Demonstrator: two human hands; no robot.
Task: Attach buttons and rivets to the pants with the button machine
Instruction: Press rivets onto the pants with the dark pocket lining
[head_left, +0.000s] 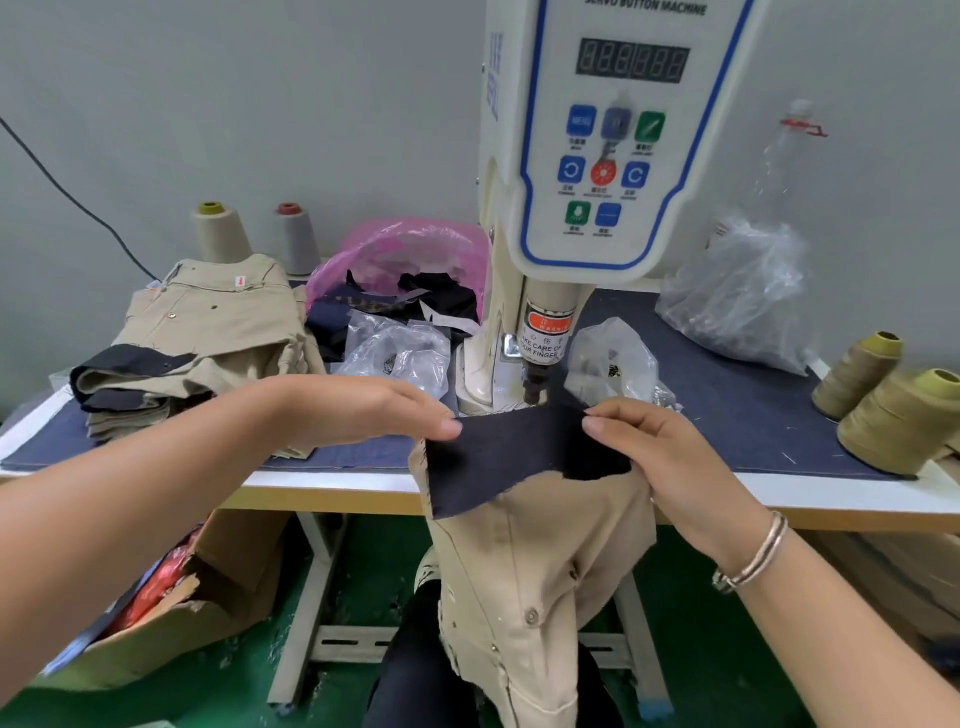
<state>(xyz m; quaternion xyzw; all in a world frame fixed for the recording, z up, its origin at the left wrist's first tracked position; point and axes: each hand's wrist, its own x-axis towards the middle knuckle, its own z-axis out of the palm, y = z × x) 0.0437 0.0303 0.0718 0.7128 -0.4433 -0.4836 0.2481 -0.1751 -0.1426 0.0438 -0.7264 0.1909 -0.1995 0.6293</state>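
Under the button machine (597, 156), at the bench (727, 415) front edge, khaki pants (519, 571) hang down toward the floor, their dark navy waistband (509, 457) lying below the punch. Left hand (363, 410) has a released grip, straight fingers resting on the band's left end. Right hand (660, 457) pinches the right end. A stack of khaki pants (208, 332) lies at far left.

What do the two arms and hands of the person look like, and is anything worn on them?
Both forearms are bare; no sleeve shows in the picture. The left hand wears nothing that can be seen: no glove, ring or watch. The right hand is also without a glove. On the right wrist sit thin silver-coloured metal bangles, close together.
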